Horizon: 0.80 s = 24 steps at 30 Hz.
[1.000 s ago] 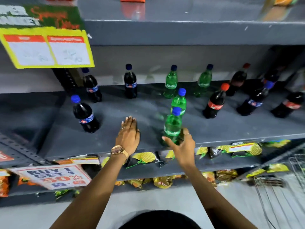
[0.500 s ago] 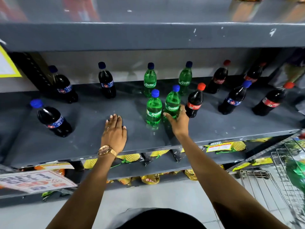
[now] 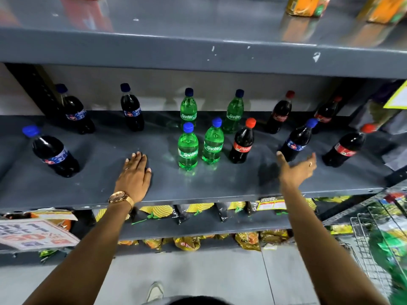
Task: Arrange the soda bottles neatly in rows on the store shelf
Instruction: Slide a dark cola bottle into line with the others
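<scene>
Soda bottles stand scattered on a grey metal shelf (image 3: 220, 183). Two green Sprite bottles (image 3: 187, 148) (image 3: 212, 143) stand side by side in the middle, two more Sprite bottles (image 3: 188, 108) behind them. A red-capped Coca-Cola bottle (image 3: 241, 143) stands right of them. My right hand (image 3: 297, 168) hovers open, fingers spread, just in front of a blue-capped Pepsi bottle (image 3: 297, 140), not holding it. My left hand (image 3: 135, 175), with a gold watch, lies flat on the shelf left of the Sprite bottles. More Pepsi bottles (image 3: 52, 151) stand at the left.
Further Coca-Cola bottles (image 3: 344, 148) stand at the right and back. An upper shelf (image 3: 198, 51) overhangs with orange cartons (image 3: 306, 5). Snack packets (image 3: 187, 243) fill the lower shelves. A wire basket (image 3: 374, 249) stands at the lower right, a promo sign (image 3: 33, 234) at the lower left.
My right hand let go of the front Sprite bottle, which now stands beside the other, and moved right toward the Pepsi bottle. My left hand stayed flat on the shelf.
</scene>
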Each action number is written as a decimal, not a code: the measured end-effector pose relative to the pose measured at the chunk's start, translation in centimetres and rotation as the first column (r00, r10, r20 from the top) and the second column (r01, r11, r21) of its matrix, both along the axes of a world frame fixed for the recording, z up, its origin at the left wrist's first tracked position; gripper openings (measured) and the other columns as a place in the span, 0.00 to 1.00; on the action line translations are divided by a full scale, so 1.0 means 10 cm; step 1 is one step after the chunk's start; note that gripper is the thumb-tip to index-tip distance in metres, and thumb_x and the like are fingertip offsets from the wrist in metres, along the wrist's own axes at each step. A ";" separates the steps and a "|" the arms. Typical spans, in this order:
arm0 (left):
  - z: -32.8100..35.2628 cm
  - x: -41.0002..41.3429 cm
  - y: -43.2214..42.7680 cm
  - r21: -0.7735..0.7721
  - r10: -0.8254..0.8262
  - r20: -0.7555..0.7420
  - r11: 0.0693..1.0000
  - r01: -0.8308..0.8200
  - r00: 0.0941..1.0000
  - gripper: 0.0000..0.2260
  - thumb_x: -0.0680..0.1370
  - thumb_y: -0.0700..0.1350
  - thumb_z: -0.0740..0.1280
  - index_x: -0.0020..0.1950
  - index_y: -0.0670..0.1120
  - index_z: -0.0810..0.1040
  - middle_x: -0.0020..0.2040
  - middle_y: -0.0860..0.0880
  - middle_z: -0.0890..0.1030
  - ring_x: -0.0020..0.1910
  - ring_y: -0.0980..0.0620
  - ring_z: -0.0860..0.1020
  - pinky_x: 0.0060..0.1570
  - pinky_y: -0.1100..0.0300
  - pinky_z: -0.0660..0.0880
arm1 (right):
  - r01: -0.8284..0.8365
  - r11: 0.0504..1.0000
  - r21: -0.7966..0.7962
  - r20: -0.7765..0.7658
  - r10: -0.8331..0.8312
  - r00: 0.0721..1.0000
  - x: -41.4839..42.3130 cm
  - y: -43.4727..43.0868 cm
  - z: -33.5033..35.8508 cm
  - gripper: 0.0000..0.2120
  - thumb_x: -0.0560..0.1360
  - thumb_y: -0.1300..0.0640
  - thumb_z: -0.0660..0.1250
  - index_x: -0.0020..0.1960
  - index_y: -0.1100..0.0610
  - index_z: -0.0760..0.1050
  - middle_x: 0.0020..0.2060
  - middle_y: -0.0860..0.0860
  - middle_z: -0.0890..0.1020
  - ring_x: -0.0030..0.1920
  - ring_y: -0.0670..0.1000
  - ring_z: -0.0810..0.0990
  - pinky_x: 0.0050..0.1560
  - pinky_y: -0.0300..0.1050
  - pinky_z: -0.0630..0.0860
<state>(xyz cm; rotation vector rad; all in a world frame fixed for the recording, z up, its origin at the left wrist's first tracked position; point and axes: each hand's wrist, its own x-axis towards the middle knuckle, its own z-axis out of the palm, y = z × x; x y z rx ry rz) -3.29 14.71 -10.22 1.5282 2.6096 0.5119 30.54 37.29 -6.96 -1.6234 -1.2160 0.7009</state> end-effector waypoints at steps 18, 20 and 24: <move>0.06 0.01 -0.07 -0.049 -0.008 0.045 0.999 0.011 0.999 0.23 0.81 0.47 0.52 0.73 0.39 0.55 0.76 0.39 0.55 0.76 0.44 0.51 0.75 0.52 0.45 | -0.386 0.923 0.012 -0.055 0.386 0.921 -0.11 -0.91 -0.04 0.23 0.66 0.58 0.77 0.55 0.61 0.70 0.46 0.53 0.79 0.44 0.51 0.77 0.41 0.33 0.70; 0.08 -0.02 -0.15 -0.045 -0.032 0.054 0.998 0.035 0.998 0.23 0.81 0.48 0.52 0.74 0.39 0.54 0.76 0.40 0.55 0.76 0.44 0.51 0.75 0.53 0.45 | -0.442 0.897 0.028 -0.080 0.442 0.893 -0.34 -1.21 -0.03 0.21 0.66 0.59 0.77 0.52 0.59 0.70 0.41 0.49 0.79 0.40 0.48 0.77 0.35 0.28 0.69; 0.10 -0.19 -0.42 -0.023 -0.043 0.052 0.999 0.044 0.998 0.25 0.80 0.51 0.51 0.73 0.38 0.56 0.76 0.39 0.56 0.76 0.44 0.52 0.75 0.53 0.46 | -0.567 0.823 0.015 -0.083 0.566 0.820 -0.97 -1.71 -0.07 0.20 0.65 0.58 0.78 0.49 0.58 0.70 0.34 0.50 0.80 0.34 0.45 0.75 0.33 0.26 0.70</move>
